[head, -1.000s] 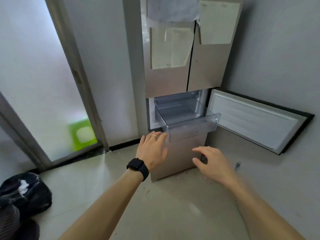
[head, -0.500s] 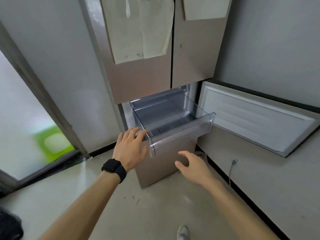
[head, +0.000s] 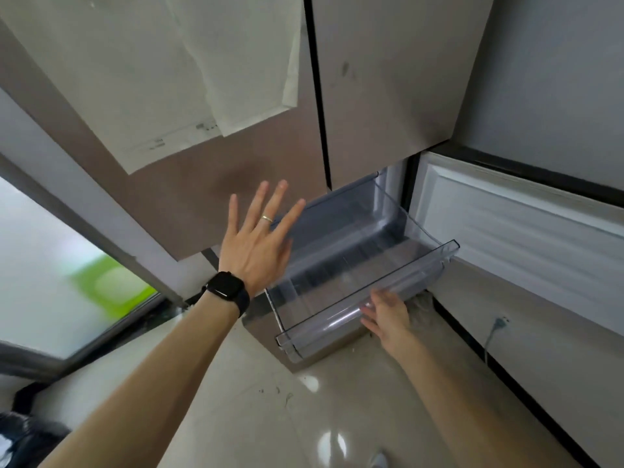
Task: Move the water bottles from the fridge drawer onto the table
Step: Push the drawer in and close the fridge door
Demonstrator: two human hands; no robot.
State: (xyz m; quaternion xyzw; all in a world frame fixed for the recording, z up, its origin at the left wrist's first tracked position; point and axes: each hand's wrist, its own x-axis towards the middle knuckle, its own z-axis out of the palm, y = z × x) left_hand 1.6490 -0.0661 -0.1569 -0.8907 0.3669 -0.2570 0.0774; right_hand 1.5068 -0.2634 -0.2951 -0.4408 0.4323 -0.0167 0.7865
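Observation:
The clear plastic fridge drawer (head: 368, 298) is pulled out from the lower part of the brown fridge (head: 388, 89). I see no water bottles inside it. My left hand (head: 258, 244), with a ring and a black watch on the wrist, is raised with fingers spread in front of the drawer's left rear corner, holding nothing. My right hand (head: 386, 314) is low at the drawer's front lip, fingers reaching under its right part; whether they curl around the lip is hidden. No table is in view.
The lower fridge door (head: 520, 238) stands swung open to the right along the wall. Papers (head: 209, 72) hang on the upper fridge doors. A frosted glass door (head: 40, 265) is at left, a dark bag (head: 27, 437) on the tiled floor bottom left, a cable plug (head: 499, 324) by the wall.
The view has moved closer to the fridge. My left hand lifted off the drawer's left corner and spread open. My right hand moved up to the drawer's front lip.

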